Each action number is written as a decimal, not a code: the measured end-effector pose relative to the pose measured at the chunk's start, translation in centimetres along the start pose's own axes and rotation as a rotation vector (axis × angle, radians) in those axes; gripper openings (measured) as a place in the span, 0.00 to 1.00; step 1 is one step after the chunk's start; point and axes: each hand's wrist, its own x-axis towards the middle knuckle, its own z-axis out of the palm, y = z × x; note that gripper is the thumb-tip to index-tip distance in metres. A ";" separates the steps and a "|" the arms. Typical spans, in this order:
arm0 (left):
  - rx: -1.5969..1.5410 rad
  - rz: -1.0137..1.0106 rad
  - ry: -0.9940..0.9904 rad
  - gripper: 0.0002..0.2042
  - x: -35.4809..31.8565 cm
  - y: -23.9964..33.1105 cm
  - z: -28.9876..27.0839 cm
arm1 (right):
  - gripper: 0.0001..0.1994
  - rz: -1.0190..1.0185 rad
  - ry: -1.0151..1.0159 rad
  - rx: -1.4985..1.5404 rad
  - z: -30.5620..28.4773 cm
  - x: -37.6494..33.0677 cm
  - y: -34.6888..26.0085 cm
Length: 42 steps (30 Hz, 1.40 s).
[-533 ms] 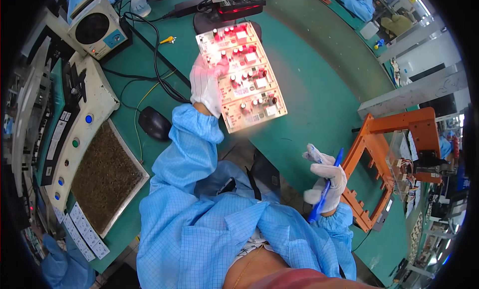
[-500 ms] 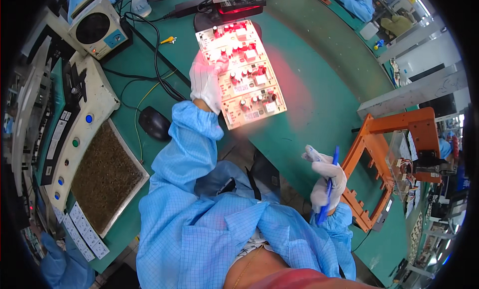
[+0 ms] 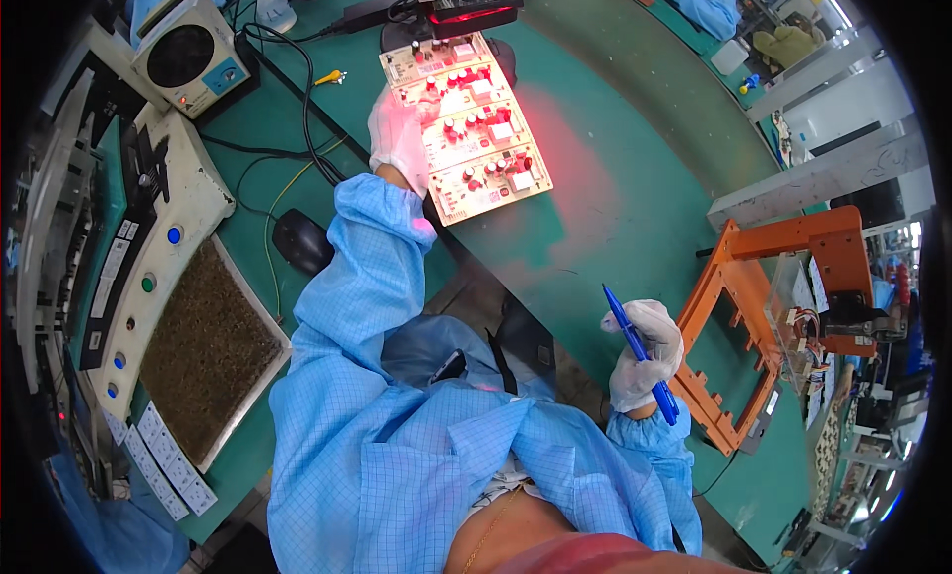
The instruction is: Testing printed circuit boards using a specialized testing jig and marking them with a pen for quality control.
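Board [image 3: 466,128] and left hand [image 3: 399,143] were together close to the red glow of a black box [image 3: 476,21], over the far part of the green table [image 3: 615,177]. The left hand, in a white glove, held the board by its left side, with what looked like a thumb on top. The fingers under it were hidden, so I could not tell how they sat. The board seemed to be up off the table, with its little round parts facing up.

The right hand [image 3: 656,336], in a white glove too, was curled round a blue pen [image 3: 629,331], just beside the orange frame [image 3: 783,240].

To do this well, it seemed best to pinch only the edge, so that no finger pushed on the little parts or hid a mark. A steady, flat hold looked wise, because one hand had the whole board and the far side could dip. Some spots shone very bright, so a tiny tilt might have made them easier to see. The pen was well apart from the board, which seemed a good way to stop scratches.
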 end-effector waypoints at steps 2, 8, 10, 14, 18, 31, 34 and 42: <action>-0.014 -0.030 0.013 0.20 0.6 1.0 0.5 | 0.34 -0.027 0.042 0.004 0.1 -0.2 0.4; -0.100 -0.116 0.070 0.16 3.8 -0.4 0.4 | 0.33 -0.072 0.038 -0.053 0.0 0.1 0.7; -0.131 -0.162 0.060 0.16 7.9 -5.9 -5.1 | 0.33 -0.089 0.016 -0.043 0.3 0.3 0.5; -0.150 -0.246 -0.006 0.16 8.1 -7.6 -5.3 | 0.32 -0.117 0.004 -0.055 0.2 0.3 0.7; -0.006 -0.129 0.121 0.17 2.5 -0.9 0.7 | 0.31 -0.086 0.024 -0.051 0.1 -0.2 0.9; 0.050 0.002 -0.043 0.21 -10.1 1.7 2.0 | 0.25 -0.098 0.036 -0.030 0.6 0.1 0.5; 0.079 -0.026 -0.057 0.21 -10.3 1.5 1.7 | 0.24 -0.098 0.036 -0.023 0.6 0.0 0.3; 0.003 -0.005 -0.034 0.20 -11.2 1.9 2.6 | 0.19 -0.073 0.050 0.043 1.6 0.2 -0.5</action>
